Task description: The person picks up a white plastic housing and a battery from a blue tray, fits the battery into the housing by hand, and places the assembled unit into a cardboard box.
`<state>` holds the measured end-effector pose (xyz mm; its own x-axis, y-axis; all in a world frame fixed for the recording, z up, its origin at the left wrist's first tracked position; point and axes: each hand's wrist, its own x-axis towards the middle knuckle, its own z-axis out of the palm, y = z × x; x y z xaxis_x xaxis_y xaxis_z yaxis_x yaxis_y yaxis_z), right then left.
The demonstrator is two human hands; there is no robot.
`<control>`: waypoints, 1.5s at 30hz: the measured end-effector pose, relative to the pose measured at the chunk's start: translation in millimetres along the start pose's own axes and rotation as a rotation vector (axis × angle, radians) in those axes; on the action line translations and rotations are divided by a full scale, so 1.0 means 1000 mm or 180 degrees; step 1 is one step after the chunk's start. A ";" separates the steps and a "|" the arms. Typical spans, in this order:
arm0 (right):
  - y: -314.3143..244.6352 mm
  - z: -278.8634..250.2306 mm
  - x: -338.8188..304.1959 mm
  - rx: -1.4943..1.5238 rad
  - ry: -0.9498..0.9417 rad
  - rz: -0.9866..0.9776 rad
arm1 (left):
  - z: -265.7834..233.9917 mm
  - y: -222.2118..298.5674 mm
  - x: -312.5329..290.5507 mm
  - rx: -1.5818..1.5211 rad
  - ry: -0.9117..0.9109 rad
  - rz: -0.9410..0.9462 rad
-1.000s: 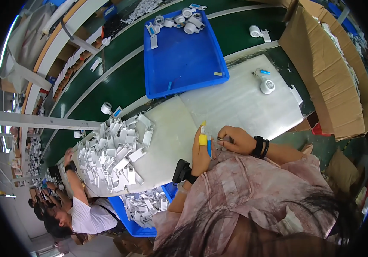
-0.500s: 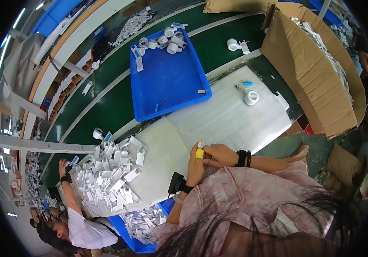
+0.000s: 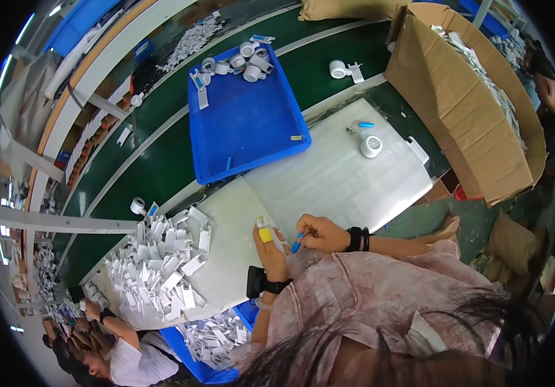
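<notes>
In front of my body, over the near edge of the white work surface (image 3: 226, 258), both my hands are raised close together. My right hand (image 3: 322, 233) is closed, with a small blue cylindrical battery (image 3: 297, 243) at its fingertips. Just left of it is my left hand (image 3: 271, 255), a yellow wrap around one finger. Its fingers curl around something whitish that they mostly hide. Farther off on the surface lies a round white fan head (image 3: 371, 146) with a slotted face, and a blue battery (image 3: 366, 124) beside it.
A heap of white plastic housings (image 3: 161, 264) covers the left side. Beyond stands a blue tray (image 3: 248, 122) with several round white parts. A tall cardboard box (image 3: 458, 109) rises at right; a blue bin (image 3: 184, 345) of white pieces sits below left. A co-worker (image 3: 129, 358) is at lower left.
My hands have moved apart, the left going leftward, and the blue battery now shows at my right fingertips. The co-worker's arm has drawn back from the heap toward lower left.
</notes>
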<state>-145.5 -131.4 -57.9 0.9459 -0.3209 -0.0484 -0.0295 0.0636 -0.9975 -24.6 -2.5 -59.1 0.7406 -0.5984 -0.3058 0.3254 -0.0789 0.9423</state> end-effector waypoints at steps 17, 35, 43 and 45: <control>0.050 -0.043 0.034 0.0283 0.0092 0.1013 | -0.146 -0.080 -0.127 -0.2563 0.2288 -0.0615; 0.071 -0.033 0.054 -0.0039 -0.0429 0.0853 | -0.286 -0.145 -0.542 -0.1804 0.7902 0.1711; 0.026 -0.019 0.044 -0.0245 -0.0180 0.0747 | -0.245 -0.174 -0.184 -0.1345 0.2349 0.0396; 0.000 -0.015 0.039 -0.0220 -0.0231 0.0610 | -0.224 -0.174 -0.118 -0.0914 0.0618 0.0210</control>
<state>-113.7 -157.6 -60.2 0.9415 -0.2403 -0.2363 -0.2308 0.0513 -0.9716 -37.0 260.4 -217.1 0.8545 -0.4296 -0.2919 0.4049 0.1989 0.8925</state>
